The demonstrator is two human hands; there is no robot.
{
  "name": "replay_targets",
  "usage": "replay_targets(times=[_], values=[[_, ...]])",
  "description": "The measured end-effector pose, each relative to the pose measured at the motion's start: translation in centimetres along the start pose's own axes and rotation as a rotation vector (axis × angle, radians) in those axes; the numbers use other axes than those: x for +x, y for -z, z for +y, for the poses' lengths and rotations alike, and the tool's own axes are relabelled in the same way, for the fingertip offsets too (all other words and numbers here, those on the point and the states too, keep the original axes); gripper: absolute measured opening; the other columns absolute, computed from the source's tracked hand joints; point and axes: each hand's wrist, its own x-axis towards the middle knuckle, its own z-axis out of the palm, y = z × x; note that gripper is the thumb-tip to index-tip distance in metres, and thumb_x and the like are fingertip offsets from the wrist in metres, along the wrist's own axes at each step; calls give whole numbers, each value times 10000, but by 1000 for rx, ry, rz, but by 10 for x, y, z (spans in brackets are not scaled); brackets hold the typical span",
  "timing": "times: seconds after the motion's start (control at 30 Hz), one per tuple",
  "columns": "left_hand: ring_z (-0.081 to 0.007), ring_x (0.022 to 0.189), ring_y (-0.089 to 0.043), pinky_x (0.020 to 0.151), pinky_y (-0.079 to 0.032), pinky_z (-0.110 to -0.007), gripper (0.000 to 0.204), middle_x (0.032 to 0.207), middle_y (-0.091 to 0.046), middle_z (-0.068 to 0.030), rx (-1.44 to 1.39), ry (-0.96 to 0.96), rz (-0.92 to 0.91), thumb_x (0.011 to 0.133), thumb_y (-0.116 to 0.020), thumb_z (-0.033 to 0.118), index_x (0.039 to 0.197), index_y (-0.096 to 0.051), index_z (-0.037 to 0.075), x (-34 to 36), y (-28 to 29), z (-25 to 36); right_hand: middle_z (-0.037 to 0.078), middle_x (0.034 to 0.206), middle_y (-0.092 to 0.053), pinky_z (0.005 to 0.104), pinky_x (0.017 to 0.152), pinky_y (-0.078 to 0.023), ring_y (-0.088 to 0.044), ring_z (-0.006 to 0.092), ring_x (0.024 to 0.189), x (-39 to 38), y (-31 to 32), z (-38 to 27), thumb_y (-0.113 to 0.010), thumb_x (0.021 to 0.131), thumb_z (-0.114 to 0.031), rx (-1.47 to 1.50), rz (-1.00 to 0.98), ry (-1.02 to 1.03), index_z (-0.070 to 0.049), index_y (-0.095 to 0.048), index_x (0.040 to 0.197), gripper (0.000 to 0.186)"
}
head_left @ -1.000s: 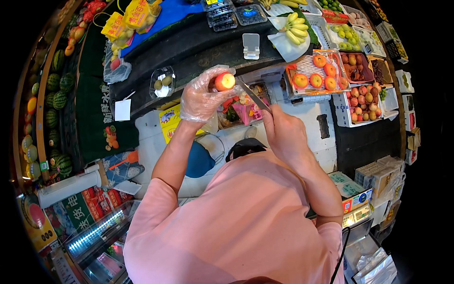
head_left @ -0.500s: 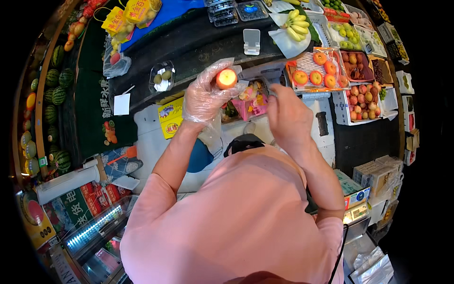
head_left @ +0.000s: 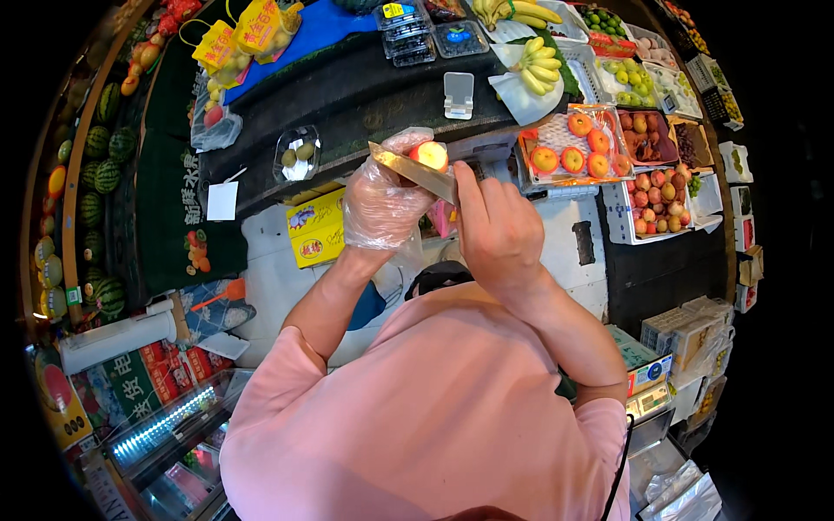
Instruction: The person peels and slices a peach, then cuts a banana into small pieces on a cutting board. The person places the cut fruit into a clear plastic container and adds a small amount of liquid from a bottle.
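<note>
My left hand [head_left: 378,204], in a clear plastic glove, is closed around a red-skinned, apple-like fruit [head_left: 430,155]. The top of the fruit is bare of skin and shows pale yellow flesh. In my right hand [head_left: 504,227], which has no glove, is a knife with a broad metal blade [head_left: 410,168]; its handle is hidden by the fingers. The blade slants across the near side of the fruit and over the gloved fingers, its tip toward the upper left. Whether the edge touches the fruit, I cannot tell.
Beyond my hands runs a black-covered counter [head_left: 347,117] with a clear tray of green fruits [head_left: 298,154], a small stand [head_left: 459,95] and bananas [head_left: 537,66]. Boxed orange fruits [head_left: 573,160] lie to the right. A yellow carton [head_left: 314,227] stands below the counter's edge, left of my left forearm.
My right hand has moved left, bringing the knife from the fruit's right side to lie across its near side. The left hand still holds the fruit, now slightly lower and further right.
</note>
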Motion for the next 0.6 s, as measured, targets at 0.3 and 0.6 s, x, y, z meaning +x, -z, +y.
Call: replay_targets(times=[0.3, 0.6], values=[[-122, 1026, -644, 889, -563, -277, 531, 1162, -669, -76, 26, -41, -64, 782, -838, -4, 1252, -590, -1, 2, -1, -3, 61, 802, -536, 327, 570, -474, -570, 217, 697, -25, -17, 33, -691, 772, -108, -17, -74, -196, 3, -622, 1222, 469], [-360, 1046, -686, 911, -549, -397, 713, 1158, -680, -209, 475, -514, -421, 829, -726, 206, 1479, -456, 87, 6, -4, -15, 63, 785, -535, 323, 593, -482, -564, 213, 720, -5, 2, 51, -673, 708, -95, -165, -144, -8, 29, -639, 1169, 479]])
